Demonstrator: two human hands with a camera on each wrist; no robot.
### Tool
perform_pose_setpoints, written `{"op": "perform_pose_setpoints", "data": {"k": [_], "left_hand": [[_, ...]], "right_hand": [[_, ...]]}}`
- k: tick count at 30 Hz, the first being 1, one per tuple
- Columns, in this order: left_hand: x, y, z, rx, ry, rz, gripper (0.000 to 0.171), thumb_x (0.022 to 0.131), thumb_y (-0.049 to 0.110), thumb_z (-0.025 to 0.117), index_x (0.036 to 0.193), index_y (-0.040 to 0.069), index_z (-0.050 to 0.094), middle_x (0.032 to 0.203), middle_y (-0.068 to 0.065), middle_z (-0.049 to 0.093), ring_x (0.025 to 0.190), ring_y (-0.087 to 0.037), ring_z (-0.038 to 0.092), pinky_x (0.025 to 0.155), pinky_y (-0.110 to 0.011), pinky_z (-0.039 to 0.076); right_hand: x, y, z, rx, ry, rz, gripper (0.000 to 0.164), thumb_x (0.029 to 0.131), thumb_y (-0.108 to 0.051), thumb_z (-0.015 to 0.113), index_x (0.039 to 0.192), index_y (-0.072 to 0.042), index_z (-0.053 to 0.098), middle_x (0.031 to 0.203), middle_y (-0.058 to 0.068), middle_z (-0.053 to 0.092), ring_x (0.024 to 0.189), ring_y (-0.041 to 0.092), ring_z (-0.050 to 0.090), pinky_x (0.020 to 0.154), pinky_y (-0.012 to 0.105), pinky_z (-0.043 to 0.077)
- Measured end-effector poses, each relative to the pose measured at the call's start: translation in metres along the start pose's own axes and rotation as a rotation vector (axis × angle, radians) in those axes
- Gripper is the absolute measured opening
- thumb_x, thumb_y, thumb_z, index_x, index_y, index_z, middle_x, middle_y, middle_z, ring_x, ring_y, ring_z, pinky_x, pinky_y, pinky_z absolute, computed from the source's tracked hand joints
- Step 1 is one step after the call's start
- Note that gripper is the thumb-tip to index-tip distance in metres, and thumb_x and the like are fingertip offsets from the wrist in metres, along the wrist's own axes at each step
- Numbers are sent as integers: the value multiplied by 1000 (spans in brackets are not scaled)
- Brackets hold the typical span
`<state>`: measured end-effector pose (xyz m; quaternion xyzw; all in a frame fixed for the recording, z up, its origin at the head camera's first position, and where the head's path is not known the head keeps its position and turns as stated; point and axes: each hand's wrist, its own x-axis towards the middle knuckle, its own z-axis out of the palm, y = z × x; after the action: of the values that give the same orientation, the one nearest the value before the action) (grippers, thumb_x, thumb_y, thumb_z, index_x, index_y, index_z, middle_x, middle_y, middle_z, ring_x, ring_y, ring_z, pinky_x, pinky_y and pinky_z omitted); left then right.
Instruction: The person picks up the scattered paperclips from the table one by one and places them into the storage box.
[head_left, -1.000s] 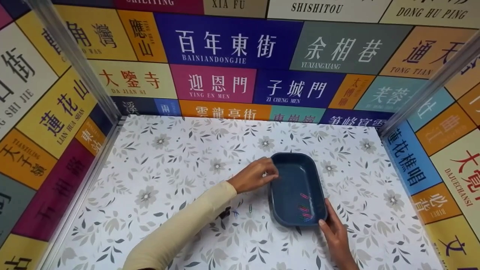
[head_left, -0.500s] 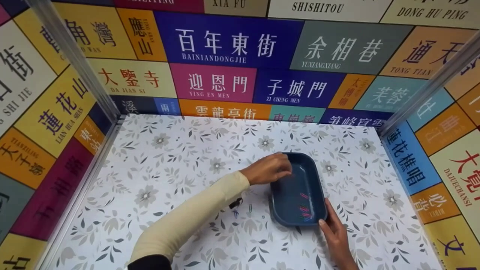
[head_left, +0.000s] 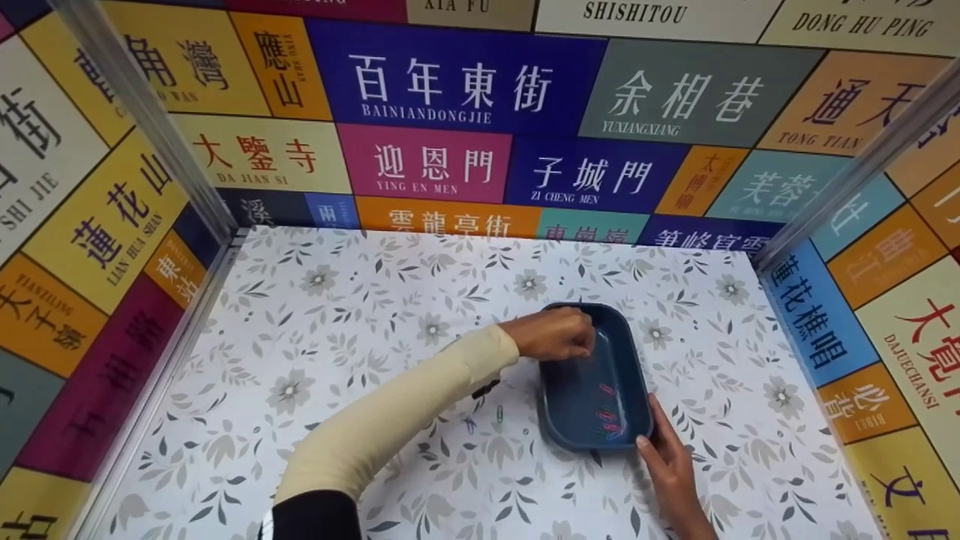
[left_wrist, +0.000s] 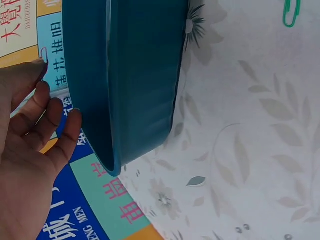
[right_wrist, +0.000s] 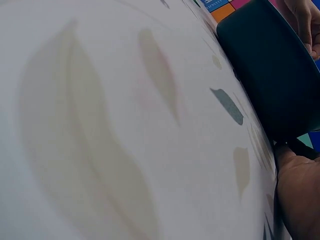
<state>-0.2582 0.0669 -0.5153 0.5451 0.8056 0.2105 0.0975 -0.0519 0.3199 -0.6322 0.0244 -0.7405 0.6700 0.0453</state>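
A dark blue rectangular tray (head_left: 571, 401) stands on the flowered tabletop, with several pink, red and green paper clips (head_left: 609, 421) at its near end. My left hand (head_left: 556, 334) is over the tray's far half. In the left wrist view its thumb and fingertip pinch a paper clip (left_wrist: 44, 54) with a pinkish loop sticking up, beside the tray's rim. My right hand (head_left: 673, 466) holds the tray's near right corner, thumb at the rim and fingers along the outer side. On the table left of the tray lie a green paper clip (head_left: 500, 414) and a blue one (head_left: 470, 425).
Tall panels with coloured street-name signs (head_left: 446, 82) enclose the table at the back and both sides, with metal posts (head_left: 157, 127) in the corners. The white flowered tabletop (head_left: 360, 300) spreads out to the left of the tray.
My left hand has moved rightward from the tray's left rim to over its inside. My right hand and the tray have stayed in place.
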Motion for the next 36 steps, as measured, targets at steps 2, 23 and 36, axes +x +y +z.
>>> {"op": "perform_pose_setpoints", "data": {"k": [2,23,36], "left_hand": [[4,1,-1,4,-16,-7,15,109,15,71,111,6,83,111,-8,75,105,-22,67,94,-31,54],[48,8,14,21,-89,1,12,105,11,73,100,5,81,94,-4,75,83,-14,64,79,-26,51],[67,15,24,-5,-104,-16,17,109,13,69,97,6,79,87,0,69,76,-11,58,75,-23,46]], "right_hand": [[0,0,0,-4,2,-3,68,112,1,56,171,5,23,178,31,17,153,-8,35,118,10,33],[1,5,0,-9,-4,-60,66,111,4,54,170,7,24,177,34,17,153,-10,34,118,10,32],[1,2,-1,18,-14,-22,68,112,3,55,171,7,21,177,36,12,153,-11,33,119,11,32]]}}
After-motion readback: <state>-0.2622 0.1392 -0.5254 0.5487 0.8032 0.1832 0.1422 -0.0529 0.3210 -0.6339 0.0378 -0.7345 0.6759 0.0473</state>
